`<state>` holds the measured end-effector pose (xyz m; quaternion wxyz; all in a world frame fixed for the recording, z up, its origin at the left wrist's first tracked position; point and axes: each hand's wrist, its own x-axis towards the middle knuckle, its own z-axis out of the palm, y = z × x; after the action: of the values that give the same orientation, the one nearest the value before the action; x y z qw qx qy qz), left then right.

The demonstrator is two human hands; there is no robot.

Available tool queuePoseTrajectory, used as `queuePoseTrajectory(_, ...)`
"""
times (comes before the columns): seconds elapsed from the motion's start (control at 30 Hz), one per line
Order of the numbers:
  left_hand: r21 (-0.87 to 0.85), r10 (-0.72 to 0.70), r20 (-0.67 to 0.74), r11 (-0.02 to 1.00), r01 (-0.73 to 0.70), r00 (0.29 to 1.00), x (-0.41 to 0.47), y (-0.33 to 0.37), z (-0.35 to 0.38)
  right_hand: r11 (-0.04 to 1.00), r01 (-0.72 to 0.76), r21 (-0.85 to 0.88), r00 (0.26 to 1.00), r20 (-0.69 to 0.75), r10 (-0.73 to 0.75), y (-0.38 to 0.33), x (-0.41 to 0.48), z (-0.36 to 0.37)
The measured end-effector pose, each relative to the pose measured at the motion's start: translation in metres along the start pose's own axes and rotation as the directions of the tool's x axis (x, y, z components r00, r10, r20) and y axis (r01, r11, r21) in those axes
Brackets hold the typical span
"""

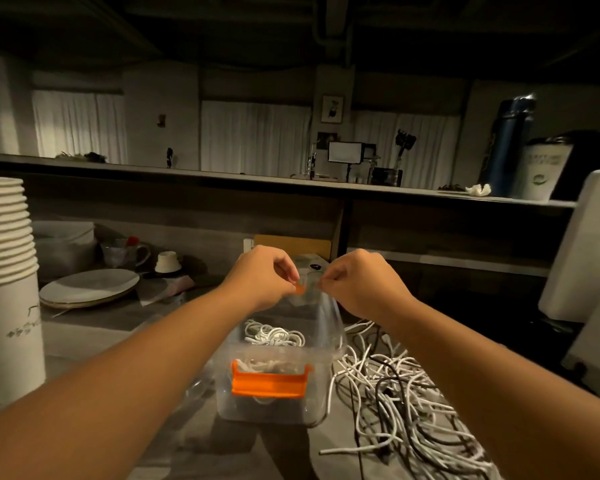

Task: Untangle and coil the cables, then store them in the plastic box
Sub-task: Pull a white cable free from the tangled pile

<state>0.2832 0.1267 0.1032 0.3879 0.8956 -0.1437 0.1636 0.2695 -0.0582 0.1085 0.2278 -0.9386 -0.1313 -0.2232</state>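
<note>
A clear plastic box [229, 403] stands on the counter in front of me, with an orange latch [269, 383] on its near end. White coiled cable [274, 336] lies inside it. My left hand [262, 275] and my right hand [359, 280] are both at the box's far end. The left fingers pinch the far orange latch [300, 289]. Curled right fingers grip the clear edge beside that latch. A tangled heap of white and black cables [395, 393] lies on the counter right of the box.
A tall stack of paper cups [7, 271] stands at the left edge. Plates [87, 287], a mug [123, 252] and a small white pot [168, 262] sit behind on the left. A white device [589, 254] stands at the right. A raised shelf [222, 180] runs across behind.
</note>
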Motion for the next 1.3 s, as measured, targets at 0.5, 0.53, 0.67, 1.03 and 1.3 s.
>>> queuePoseTrajectory(0.5,-0.078,0.076,0.140,0.995,-0.065,0.987,-0.018,0.095,0.103,0.993,-0.114,-0.029,0.993,-0.027,0.113,0.082,-0.057,-0.066)
queuePoseTrajectory(0.53,-0.068,0.072,0.142,0.996,-0.063,0.987,-0.021,0.096,0.112,0.991,-0.133,-0.012,0.991,-0.013,0.133,0.089,-0.062,-0.062)
queuePoseTrajectory(0.67,0.028,0.110,0.135,0.993,-0.114,0.985,-0.031,0.097,0.141,0.970,-0.203,0.136,0.979,0.005,0.204,0.121,-0.078,-0.040)
queuePoseTrajectory(1.03,-0.295,0.063,0.142,0.955,-0.018,0.988,-0.040,0.037,0.190,0.994,0.085,0.067,0.937,0.334,-0.102,0.169,-0.097,-0.010)
queuePoseTrajectory(1.3,-0.345,0.108,0.209,0.938,-0.030,0.972,-0.045,0.040,0.190,0.994,0.052,0.096,0.983,-0.179,-0.034,0.178,-0.100,-0.009)
